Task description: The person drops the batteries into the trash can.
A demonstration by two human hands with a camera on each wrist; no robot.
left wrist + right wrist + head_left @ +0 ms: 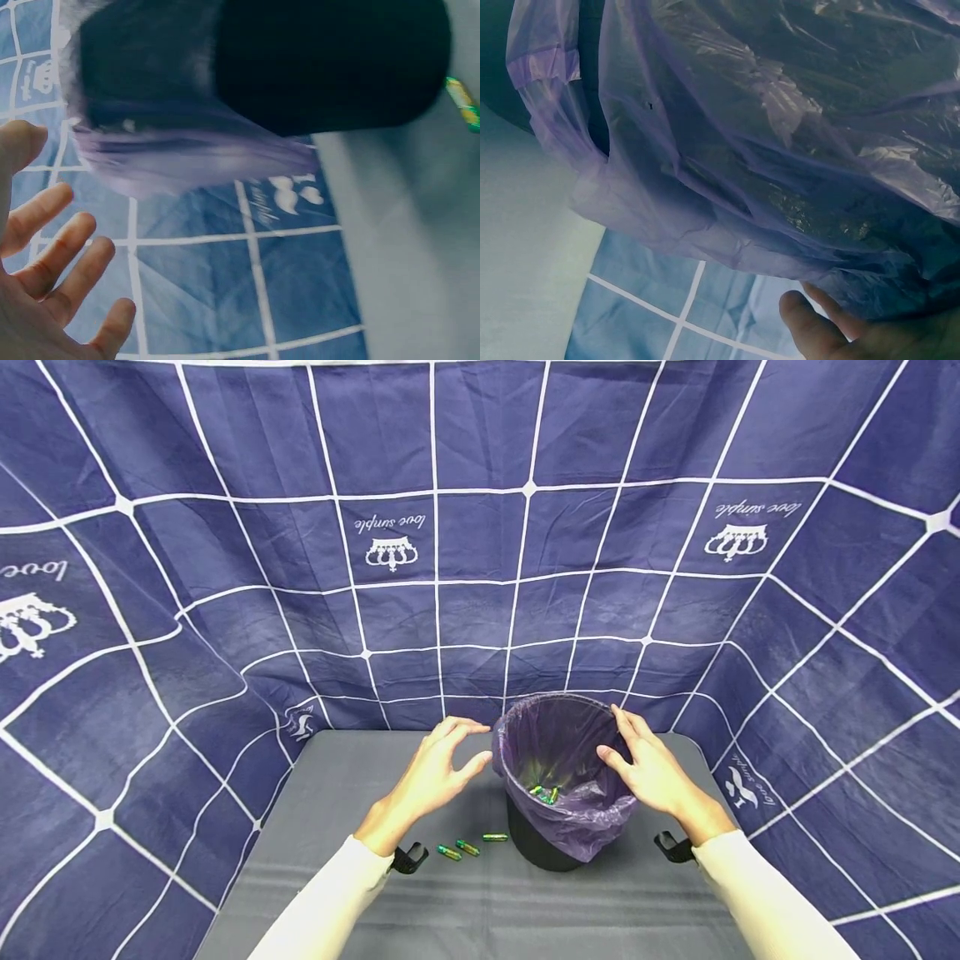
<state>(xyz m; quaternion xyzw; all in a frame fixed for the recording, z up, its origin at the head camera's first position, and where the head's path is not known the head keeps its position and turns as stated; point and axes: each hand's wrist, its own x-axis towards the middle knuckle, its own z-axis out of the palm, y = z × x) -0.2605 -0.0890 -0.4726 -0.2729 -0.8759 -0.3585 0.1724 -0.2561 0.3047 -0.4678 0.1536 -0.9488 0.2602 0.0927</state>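
A black trash bin [545,852] stands on the table, lined with a purple plastic bag [592,827] folded over its rim. My left hand [435,768] is just left of the rim, its fingers spread and holding nothing. At the right rim is my right hand [654,772], fingers extended and thumb over the opening; I cannot tell how firmly it touches the bag. Some small green-and-gold cylinders, which look like batteries [553,795], lie inside the bag. Three more batteries [467,847] lie on the table, left of the bin.
The grey tabletop [337,860] reaches back to a blue curtain [480,543] with white grid lines, which also hangs along both sides. A black strap piece [410,857] sits at the left wrist, and another strap piece [673,847] at the right.
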